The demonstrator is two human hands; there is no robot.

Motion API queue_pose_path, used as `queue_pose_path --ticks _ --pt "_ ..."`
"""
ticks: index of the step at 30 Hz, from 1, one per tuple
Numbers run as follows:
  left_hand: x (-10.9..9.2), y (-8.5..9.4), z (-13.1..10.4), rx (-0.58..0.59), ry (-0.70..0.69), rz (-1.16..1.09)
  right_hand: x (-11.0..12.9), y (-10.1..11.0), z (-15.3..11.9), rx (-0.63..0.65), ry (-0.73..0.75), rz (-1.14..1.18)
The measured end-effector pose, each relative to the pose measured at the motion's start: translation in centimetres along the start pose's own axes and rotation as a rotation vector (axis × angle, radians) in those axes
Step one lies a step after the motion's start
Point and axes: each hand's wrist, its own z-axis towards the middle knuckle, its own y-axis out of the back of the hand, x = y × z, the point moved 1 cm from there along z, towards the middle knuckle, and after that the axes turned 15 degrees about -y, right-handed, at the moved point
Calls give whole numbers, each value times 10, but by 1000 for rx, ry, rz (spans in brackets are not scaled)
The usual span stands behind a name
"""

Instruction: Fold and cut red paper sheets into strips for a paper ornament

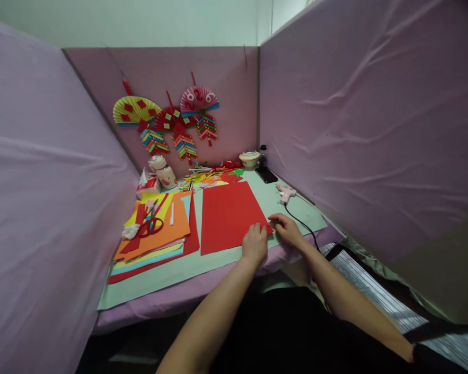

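A large red paper sheet [230,215] lies flat on the pale green mat. Near its lower right corner, my left hand [255,241] rests on the paper with the fingers slightly bent and pressed down. My right hand [287,229] is at that same corner, thumb and forefinger close together at the paper's edge; the exact grip is too small to see clearly. Beyond the right hand lies a pink glue gun [286,194] with a black cord.
On the left, red-handled scissors [151,226] lie on stacked coloured paper [159,249]. A tissue box [148,185], a bottle [164,172], paper scraps [206,179], a lidded bowl [249,159] and a phone [267,175] stand or lie behind. Paper fans [200,98] hang on the back panel.
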Motion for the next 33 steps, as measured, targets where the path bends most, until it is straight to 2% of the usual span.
queue_pose_path --ticks 9,16,24,33 --pt "1 0 2 12 -23 -5 -1 5 -22 -91 152 -131" --pt "1 0 3 44 -28 -5 -1 2 -21 -123 169 -183" --pt "3 7 7 91 -25 -11 7 5 -15 -58 138 -278" --pt "4 11 10 141 -29 -19 10 0 4 60 182 -417"
